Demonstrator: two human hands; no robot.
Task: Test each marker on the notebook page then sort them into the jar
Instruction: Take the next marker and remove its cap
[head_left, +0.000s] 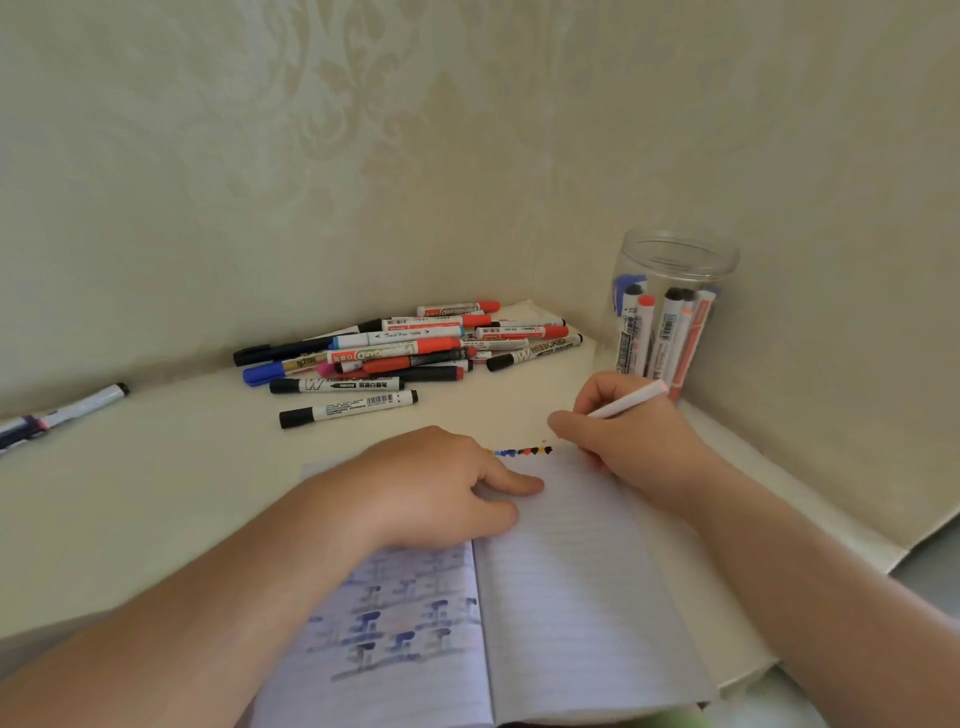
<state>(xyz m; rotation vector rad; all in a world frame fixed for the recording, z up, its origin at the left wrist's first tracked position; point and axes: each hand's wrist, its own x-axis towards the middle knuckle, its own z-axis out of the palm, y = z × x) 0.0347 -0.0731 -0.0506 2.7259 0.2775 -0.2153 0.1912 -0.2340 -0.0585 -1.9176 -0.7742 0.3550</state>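
A pale table (156, 493) sits in a corner of cream patterned wallpaper (363, 156). Toward the back of it lies a loose pile of markers (410, 348), white barrels with black, red and blue caps, lying across one another, with two black-capped ones just in front of the heap. A separate marker (78, 405) lies well apart at the far left edge. In the corner to the right stands a clear jar (670, 306), upright and open at the top, with several markers standing inside it. An open notebook (571, 571) lies near the front edge; its left page carries blurry blue and dark ink marks, and its right page is lined, with a short row of small coloured dots (524, 451) along the top edge. The left hand (441, 483) lies flat on the notebook across the fold, fingers relaxed and pressing the paper, holding nothing. The right hand (623, 436) has its fingers curled round a white pen-like marker (631, 400) with an orange-pink end, which points up and right toward the jar. The writing tip is hidden behind the fingers, just beside the right end of the row of dots. The jar stands just behind this hand.
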